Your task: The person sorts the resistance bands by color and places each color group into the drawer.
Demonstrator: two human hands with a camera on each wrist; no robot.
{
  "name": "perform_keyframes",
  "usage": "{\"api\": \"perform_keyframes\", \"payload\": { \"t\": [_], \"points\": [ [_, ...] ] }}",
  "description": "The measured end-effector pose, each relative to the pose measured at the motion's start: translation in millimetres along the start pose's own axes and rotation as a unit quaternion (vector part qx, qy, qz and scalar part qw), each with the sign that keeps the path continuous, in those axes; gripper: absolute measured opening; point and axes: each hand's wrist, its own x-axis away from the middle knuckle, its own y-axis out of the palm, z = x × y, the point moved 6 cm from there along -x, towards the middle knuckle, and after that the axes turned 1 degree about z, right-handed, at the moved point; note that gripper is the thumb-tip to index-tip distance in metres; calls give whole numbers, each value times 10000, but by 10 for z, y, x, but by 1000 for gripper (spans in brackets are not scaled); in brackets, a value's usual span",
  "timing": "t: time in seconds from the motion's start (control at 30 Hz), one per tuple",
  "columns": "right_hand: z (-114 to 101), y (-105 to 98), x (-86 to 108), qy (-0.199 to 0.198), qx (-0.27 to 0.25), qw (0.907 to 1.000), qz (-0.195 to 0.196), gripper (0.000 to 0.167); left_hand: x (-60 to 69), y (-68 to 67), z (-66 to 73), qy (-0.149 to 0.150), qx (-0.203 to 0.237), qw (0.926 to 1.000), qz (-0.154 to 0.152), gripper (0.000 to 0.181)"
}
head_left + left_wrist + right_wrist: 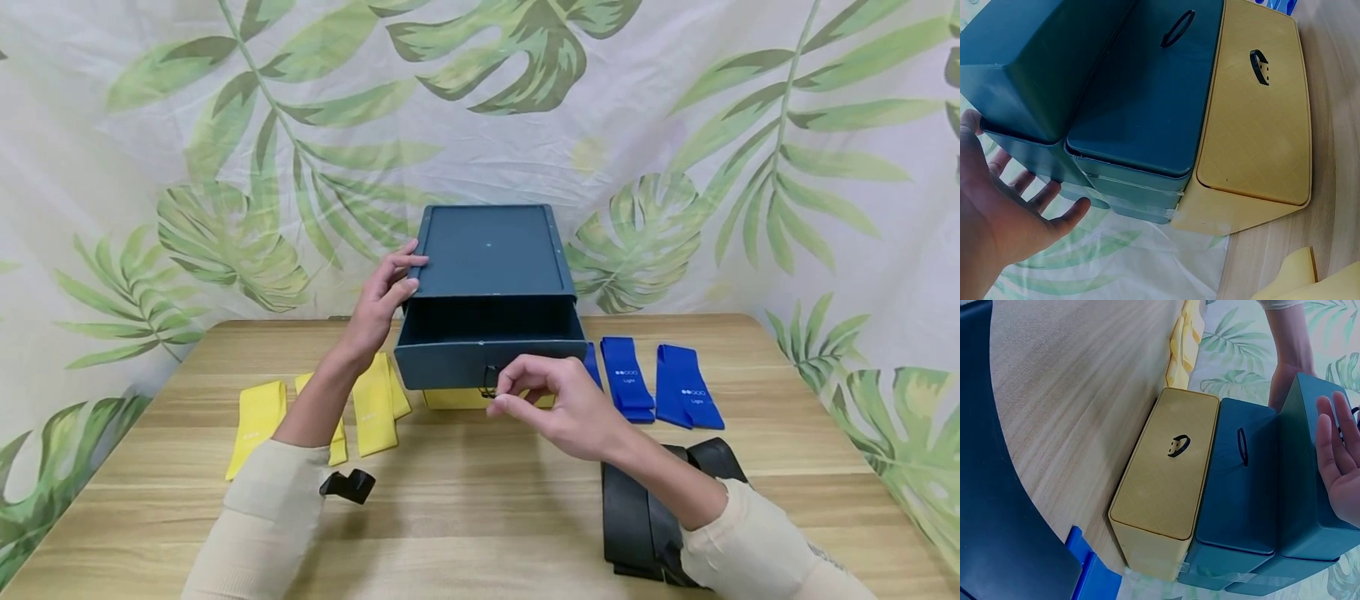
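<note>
A stacked drawer unit (491,250) stands on the wooden table, its top dark blue drawer (491,367) pulled out, with a dark, shadowed inside. Below it are a closed blue drawer (1147,94) and a closed yellow drawer (1257,112), each with a black loop handle. My left hand (378,304) rests against the unit's upper left edge, fingers spread and fairly straight. At the front of the top drawer, my right hand (562,404) pinches the black loop handle (489,379) between thumb and curled index finger; the exact contact is partly hidden.
Yellow resistance bands (375,412) lie folded left of the unit, partly behind the left forearm. Blue bands marked "Light" (626,379) lie to its right. Wide black bands (630,517) sit under the right forearm. A leaf-patterned cloth (495,150) hangs behind the table.
</note>
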Motion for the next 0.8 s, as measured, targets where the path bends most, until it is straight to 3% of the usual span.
{"api": "perform_keyframes", "payload": {
  "t": [0.8],
  "points": [
    [-90,16,181,-30,-118,9993,-355,9,5,-14,0,-49,-75,10000,-3,41]
  ]
}}
